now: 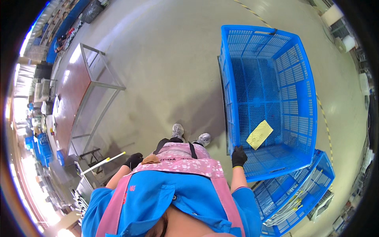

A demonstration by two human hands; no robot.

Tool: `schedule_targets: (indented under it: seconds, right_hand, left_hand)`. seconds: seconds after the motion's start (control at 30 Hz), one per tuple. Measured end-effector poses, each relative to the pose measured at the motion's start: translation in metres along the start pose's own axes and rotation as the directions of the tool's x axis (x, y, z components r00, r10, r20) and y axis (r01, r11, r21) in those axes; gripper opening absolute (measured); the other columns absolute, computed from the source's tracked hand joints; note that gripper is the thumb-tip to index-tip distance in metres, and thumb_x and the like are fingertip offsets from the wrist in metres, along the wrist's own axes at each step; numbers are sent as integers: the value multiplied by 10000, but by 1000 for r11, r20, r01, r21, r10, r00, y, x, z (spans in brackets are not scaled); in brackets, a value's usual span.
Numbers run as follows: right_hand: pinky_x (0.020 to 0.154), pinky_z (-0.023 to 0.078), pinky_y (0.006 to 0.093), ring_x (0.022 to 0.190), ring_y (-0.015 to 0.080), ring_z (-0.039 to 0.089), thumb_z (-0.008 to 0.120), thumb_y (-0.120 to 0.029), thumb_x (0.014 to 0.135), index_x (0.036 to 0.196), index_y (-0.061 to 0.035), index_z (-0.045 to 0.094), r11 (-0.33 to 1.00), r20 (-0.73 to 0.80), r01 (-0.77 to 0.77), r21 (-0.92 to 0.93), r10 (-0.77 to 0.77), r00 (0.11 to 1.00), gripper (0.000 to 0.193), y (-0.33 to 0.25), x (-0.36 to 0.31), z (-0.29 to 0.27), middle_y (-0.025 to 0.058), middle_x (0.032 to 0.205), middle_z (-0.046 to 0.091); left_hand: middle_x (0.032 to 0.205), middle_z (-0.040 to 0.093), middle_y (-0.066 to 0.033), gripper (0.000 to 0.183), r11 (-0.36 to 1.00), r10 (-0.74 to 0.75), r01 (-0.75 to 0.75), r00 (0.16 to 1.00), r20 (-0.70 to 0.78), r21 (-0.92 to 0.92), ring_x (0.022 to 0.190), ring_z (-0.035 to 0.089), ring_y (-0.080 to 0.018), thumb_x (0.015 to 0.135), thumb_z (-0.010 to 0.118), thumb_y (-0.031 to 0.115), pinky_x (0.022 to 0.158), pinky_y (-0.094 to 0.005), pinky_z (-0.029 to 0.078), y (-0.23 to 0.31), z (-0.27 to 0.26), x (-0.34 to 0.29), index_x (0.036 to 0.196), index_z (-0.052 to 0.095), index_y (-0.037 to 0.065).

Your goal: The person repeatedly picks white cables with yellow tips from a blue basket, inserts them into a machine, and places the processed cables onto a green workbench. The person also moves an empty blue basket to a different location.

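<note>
My right hand, in a black glove, is closed on the near left rim of a big blue plastic crate. The crate has mesh walls and a grid bottom. Inside it, toward my end, lies a yellow rectangular sheet or card with dark marks. My left hand, also black-gloved, hangs at my left side by the pink apron. Close to it is the yellow tip of a thin white rod; I see no clear grip on it. The dark glove hides how its fingers are set.
A second blue crate holding white rods stands behind the first, at lower right. On the left is a brown-topped table with a metal frame. More white rods stand at lower left. Yellow-black tape marks the grey floor.
</note>
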State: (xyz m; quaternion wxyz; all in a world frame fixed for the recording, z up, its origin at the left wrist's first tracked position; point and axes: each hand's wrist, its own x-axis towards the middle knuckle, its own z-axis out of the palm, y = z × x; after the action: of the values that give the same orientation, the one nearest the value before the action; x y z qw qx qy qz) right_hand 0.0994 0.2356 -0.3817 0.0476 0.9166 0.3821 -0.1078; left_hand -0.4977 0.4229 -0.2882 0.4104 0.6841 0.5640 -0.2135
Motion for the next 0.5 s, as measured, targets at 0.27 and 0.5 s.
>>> schedule_targets:
  seconds: [0.27,0.5]
  right_hand:
    - [505,475,469,580,336,626,474,-454,895,857,-106,531,999,4,-28,41,28,1000,354,-25,53,-23,135,677,640]
    - [507,475,504,611,348,644,477,-447,883,796,-121,563,984,-58,-139,109,146,988,348,-76,142,-58,130,638,638]
  left_hand:
    - [986,643,-212,273,997,-50,42,988,146,57,943,609,-377,821,551,250,798,-433,479,129,-30,11,1034,629,97]
    - [1000,644,-199,318,995,67,-62,995,70,-73,950,604,-384,824,561,328,805,-444,472,171,-67,64,1040,634,107]
